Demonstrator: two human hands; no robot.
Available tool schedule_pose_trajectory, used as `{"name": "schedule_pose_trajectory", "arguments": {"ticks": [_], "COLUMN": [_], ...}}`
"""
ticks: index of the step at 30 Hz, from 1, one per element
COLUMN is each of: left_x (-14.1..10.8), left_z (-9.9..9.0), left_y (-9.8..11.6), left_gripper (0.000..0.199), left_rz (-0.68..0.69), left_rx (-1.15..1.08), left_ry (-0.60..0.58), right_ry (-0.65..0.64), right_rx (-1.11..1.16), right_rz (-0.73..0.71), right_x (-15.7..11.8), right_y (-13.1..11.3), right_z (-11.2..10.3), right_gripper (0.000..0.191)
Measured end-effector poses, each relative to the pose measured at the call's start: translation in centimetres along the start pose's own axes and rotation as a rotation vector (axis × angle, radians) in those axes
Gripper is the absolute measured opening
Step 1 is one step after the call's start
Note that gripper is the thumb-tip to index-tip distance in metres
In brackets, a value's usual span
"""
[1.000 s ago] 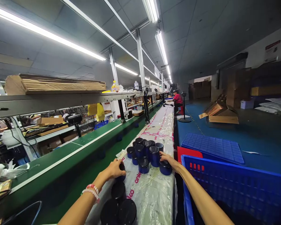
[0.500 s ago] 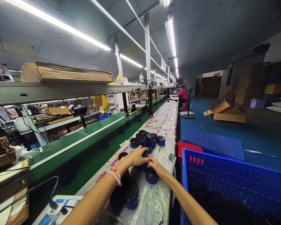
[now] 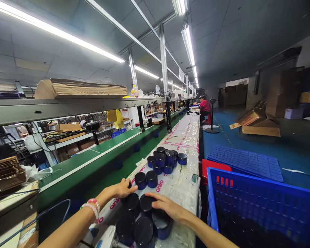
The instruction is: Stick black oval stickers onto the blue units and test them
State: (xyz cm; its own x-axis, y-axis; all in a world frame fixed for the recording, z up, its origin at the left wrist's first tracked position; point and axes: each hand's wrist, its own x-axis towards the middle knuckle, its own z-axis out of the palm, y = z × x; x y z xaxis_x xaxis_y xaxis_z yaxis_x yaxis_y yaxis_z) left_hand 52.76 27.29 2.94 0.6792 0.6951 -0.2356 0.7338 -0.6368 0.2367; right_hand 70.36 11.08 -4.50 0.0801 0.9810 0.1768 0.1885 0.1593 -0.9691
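Several round black-topped, blue-sided pieces (image 3: 144,231) stand close together on the wrapped bench (image 3: 181,203) near me. My left hand (image 3: 122,188), with bead bracelets at the wrist, rests its spread fingers at the far left edge of this group. Over the right side of the group lies my right hand (image 3: 167,206), fingers stretched out and touching the tops. Two more such pieces (image 3: 146,179) stand side by side just beyond my hands. Farther along the bench is another cluster of them (image 3: 167,159).
A green conveyor (image 3: 93,165) runs along the left, under a metal shelf (image 3: 74,106) holding folded cardboard. At right stands a blue crate (image 3: 263,186) with dark contents. A power strip (image 3: 107,237) lies low at left. A person in red (image 3: 205,105) sits far down the line.
Both hands have come back from the far cluster toward the near pieces and moved apart. Two pieces now stand between the groups, and the view has shifted slightly.
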Motion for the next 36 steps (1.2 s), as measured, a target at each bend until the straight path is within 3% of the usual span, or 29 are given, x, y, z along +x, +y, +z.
{"name": "schedule_pose_trajectory", "arguments": {"ticks": [3, 5, 7, 10, 13, 17, 21, 24, 29, 36], "left_x": [0.0, 0.6, 1.6, 3.6, 5.7, 8.8, 11.6, 12.5, 11.7, 8.9], "left_z": [-0.6, -1.6, -2.3, -2.3, -1.6, -1.2, -0.9, -0.4, 0.0, -0.1], "left_y": [0.3, 1.2, 2.8, 5.9, 8.7, 11.1, 11.7, 11.8, 12.7, 15.9], "left_gripper": [0.036, 0.038, 0.040, 0.048, 0.071, 0.089, 0.085, 0.075, 0.075, 0.075], "left_rz": [0.024, 0.063, 0.133, 0.260, 0.347, 0.373, 0.369, 0.376, 0.359, 0.341], "left_rx": [-0.020, -0.028, -0.033, -0.057, -0.103, -0.175, -0.209, -0.209, -0.163, 0.006], "left_ry": [-0.034, 0.012, 0.087, 0.168, 0.203, 0.227, 0.217, 0.209, 0.199, 0.105], "right_ry": [0.263, 0.499, 0.638, 0.684, 0.573, 0.371, 0.193, 0.120, 0.139, 0.317], "right_rx": [-0.015, -0.008, 0.012, 0.063, 0.141, 0.238, 0.286, 0.286, 0.201, 0.042], "right_rz": [-0.052, -0.053, -0.013, 0.089, 0.172, 0.204, 0.243, 0.257, 0.210, 0.060], "right_x": [2.3, 4.4, 6.5, 9.1, 11.4, 15.0, 17.7, 18.0, 16.9, 15.1], "right_y": [0.0, 0.1, 0.5, 1.9, 3.7, 5.4, 6.2, 6.7, 6.9, 5.8], "right_z": [-5.4, -10.8, -16.4, -22.9, -26.3, -27.2, -26.4, -25.7, -24.3, -21.4], "right_gripper": [0.023, 0.028, 0.029, 0.030, 0.028, 0.029, 0.031, 0.029, 0.027, 0.027]}}
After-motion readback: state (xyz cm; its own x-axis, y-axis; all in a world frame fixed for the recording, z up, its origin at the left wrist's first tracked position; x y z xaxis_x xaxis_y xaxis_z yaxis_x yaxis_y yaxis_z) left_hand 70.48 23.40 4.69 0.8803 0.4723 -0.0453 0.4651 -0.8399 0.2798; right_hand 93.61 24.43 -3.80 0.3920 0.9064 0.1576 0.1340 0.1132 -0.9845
